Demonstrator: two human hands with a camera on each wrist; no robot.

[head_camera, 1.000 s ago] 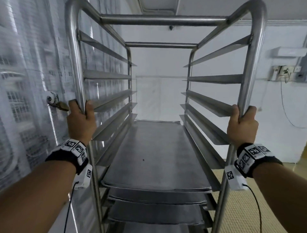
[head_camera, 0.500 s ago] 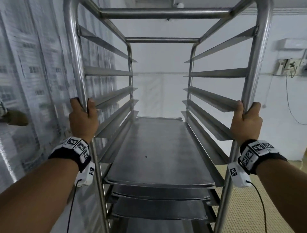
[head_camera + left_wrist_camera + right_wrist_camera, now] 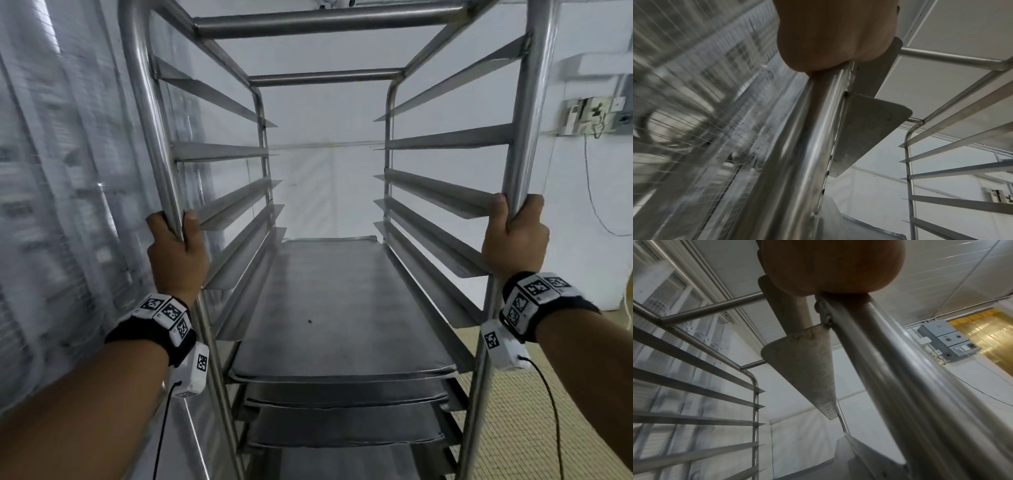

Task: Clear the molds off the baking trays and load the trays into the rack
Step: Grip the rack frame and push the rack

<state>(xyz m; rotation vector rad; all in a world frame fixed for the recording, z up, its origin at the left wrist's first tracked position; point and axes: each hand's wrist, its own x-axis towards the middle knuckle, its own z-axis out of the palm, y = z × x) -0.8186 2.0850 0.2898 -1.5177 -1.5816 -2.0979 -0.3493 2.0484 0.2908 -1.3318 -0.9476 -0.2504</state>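
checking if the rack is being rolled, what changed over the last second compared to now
The tall steel tray rack and the view have moved along the mesh wall: a handle-like fitting seen there earlier has slid off to the left and out of view. Unchanged: the left hand and right hand hold the same grip on the front posts, and the flat metal baking trays sit in the lower slots.

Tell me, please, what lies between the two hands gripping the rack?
Head view: between left hand and right hand lies the rack's open front; top tray sits lower.
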